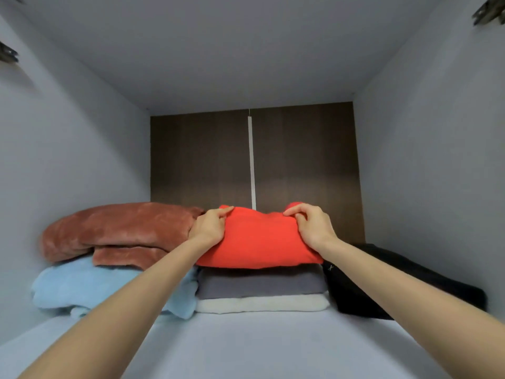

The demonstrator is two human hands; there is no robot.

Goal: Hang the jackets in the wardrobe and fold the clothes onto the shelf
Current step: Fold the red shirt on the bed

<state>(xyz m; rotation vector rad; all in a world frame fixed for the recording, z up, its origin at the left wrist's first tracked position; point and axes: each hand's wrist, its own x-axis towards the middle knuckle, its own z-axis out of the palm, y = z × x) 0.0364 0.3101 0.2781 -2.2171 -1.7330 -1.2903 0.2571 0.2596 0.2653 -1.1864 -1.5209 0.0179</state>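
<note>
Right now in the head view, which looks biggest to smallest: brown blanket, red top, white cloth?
Largest to smallest:
brown blanket
red top, close to the blanket in size
white cloth, only its edge shows

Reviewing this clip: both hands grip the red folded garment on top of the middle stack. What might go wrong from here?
1. The red garment bulges between the left hand and right hand; once released, its fold may spring open or slide off the grey piece and white piece beneath.
2. The left hand works right beside the rust-brown blanket stacked on the blue blanket; a sideways push might knock that pile askew.
</note>
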